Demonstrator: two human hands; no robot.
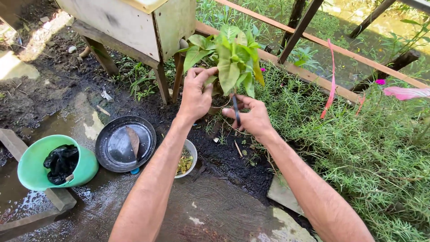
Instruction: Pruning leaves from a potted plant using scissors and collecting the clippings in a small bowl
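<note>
Bright sunlight falls on an outdoor yard. The ground point(53, 89) is dark wet soil with puddles and a damp concrete slab point(215, 210) in the foreground. A pale wooden box on legs point(130, 27) stands at the top. Fine-leaved green groundcover point(367, 152) spreads to the right, behind it a slanting wooden rail point(313, 76) with a pink ribbon point(332, 76).

I see a small leafy green plant with broad pointed leaves point(230, 60), upright in a little brown pot point(219, 106) above dark wet soil. A thin dark tool point(236, 114) stands against its stem.
</note>
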